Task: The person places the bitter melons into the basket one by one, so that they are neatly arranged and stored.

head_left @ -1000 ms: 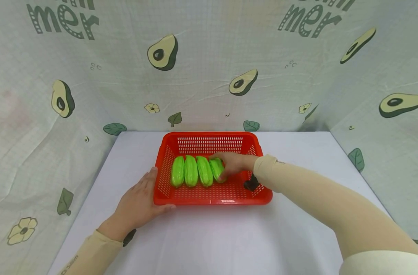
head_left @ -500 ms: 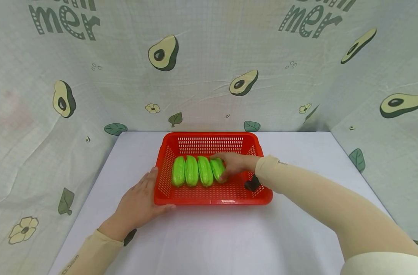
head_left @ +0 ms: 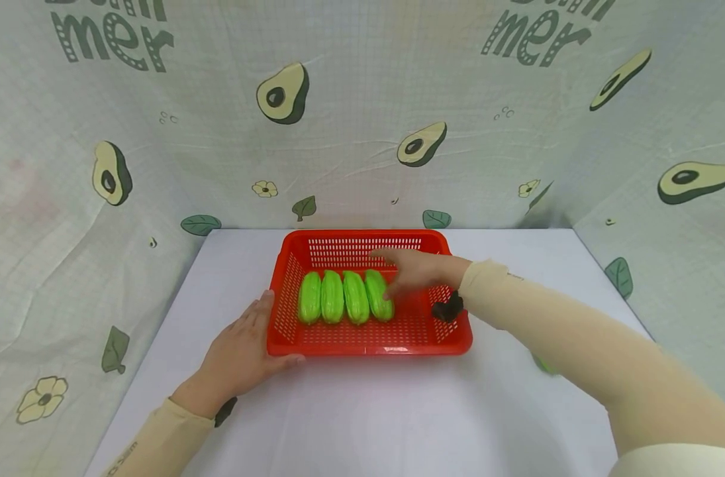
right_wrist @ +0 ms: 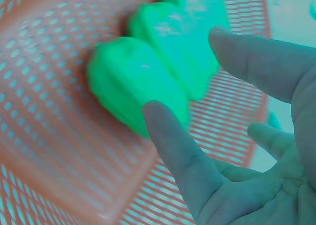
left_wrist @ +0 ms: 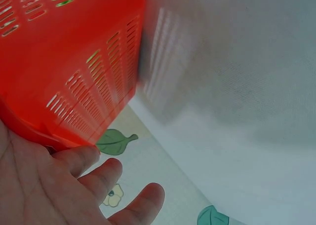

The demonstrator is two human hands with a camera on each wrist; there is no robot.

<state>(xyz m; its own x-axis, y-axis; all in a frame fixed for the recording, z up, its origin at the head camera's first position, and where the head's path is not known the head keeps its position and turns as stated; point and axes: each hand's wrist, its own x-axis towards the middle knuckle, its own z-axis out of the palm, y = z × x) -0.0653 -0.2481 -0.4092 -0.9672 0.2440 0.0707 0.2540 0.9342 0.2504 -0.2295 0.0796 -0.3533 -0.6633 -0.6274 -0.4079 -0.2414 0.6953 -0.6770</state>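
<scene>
In the head view, several bright green, ribbed, gourd-like vegetables [head_left: 355,298] lie side by side in a red plastic basket [head_left: 362,350]. My right hand [head_left: 418,270] hovers over the basket, just right of the rightmost vegetable [head_left: 378,296], fingers spread and holding nothing. The right wrist view shows a gap between thumb and fingers above that vegetable [right_wrist: 133,81]. My left hand [head_left: 237,354] rests at the basket's left front corner, thumb along the front rim. In the left wrist view its straight fingers [left_wrist: 140,202] extend past the basket's perforated wall [left_wrist: 98,86].
The basket stands on a white table [head_left: 362,417]. A cloth backdrop [head_left: 350,179] printed with avocados and leaves rises behind and at both sides. Something green [head_left: 543,364] peeks out from beneath my right forearm, mostly hidden.
My right hand has let go of the rightmost vegetable and lifted up and to the right, fingers spreading. A green patch now shows beneath the forearm. My left hand stays put.
</scene>
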